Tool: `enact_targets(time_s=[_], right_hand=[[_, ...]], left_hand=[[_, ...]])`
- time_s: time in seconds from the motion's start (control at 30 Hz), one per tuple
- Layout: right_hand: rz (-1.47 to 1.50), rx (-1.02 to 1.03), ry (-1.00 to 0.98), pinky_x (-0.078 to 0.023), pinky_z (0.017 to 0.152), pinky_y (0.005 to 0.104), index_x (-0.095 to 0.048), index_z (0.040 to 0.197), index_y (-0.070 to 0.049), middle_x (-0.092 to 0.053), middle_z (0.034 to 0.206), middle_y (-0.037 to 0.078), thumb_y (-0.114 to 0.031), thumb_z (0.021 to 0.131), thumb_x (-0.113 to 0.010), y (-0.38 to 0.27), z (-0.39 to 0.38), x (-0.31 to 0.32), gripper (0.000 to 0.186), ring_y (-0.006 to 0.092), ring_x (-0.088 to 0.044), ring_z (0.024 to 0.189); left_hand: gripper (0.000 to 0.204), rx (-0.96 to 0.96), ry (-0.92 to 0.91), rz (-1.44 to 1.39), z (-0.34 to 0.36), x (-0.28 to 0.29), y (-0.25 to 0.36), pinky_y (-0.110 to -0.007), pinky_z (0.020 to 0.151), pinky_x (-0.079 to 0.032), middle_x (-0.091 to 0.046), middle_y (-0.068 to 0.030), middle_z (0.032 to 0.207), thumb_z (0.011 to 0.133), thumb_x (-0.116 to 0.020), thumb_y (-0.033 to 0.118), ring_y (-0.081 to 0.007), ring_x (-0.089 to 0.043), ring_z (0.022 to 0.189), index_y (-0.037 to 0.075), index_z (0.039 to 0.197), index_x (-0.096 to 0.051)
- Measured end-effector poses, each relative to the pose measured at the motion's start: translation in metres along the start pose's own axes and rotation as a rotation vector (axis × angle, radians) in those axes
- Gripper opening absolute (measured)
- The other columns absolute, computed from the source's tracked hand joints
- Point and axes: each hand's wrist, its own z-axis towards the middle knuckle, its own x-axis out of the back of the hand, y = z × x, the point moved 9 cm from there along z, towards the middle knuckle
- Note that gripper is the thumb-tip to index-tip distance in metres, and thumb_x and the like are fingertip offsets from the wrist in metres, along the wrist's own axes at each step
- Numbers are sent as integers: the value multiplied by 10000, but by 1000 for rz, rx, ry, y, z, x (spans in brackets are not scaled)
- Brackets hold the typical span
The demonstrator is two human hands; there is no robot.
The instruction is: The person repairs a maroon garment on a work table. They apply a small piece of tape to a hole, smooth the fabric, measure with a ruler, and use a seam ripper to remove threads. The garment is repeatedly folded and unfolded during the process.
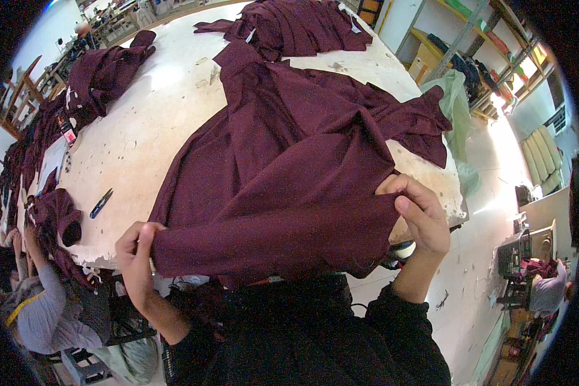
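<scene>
A dark maroon garment [270, 167] lies spread over the pale table, its near edge drawn out toward me and hanging past the table's front. My left hand [137, 254] pinches this edge at the left corner, thumb on top. At the right end, my right hand [421, 212] grips the edge between thumb and fingers, some fingertips hidden behind the fabric. Between both hands the hem stretches fairly taut, with loose folds farther up. One sleeve-like part [418, 125] reaches out to the right.
Maroon garments are stacked [302, 29] at the table's far end, with more heaped [106, 77] along its left side. Small thread snips [101, 203] lie on the table [135, 154] at left. A co-worker in grey [61, 312] handles maroon cloth at lower left. Shelving [460, 38] stands far right.
</scene>
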Motion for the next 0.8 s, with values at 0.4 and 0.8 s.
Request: enact_targets(time_s=[0.4,0.8], right_hand=[[-139,87,-421,-435,780,277,-587,846,-23,-469,1219,144,-44,801,-613,-36,12,-128,57,192,-540,992],[-63,95,-284,-397,736,212,-331,1259,2,-579,723,37,2,780,-624,-32,19,-97,561,78,-542,712]], left_hand=[[42,-479,-357,-197,-28,-113,99,-382,952,-329,-586,-12,643,804,-599,81,-130,-554,595,39,804,-605],[110,-88,-307,-562,-24,-110,79,-225,664,-401,-570,-42,765,868,-545,79,-76,-507,725,-28,843,-556]])
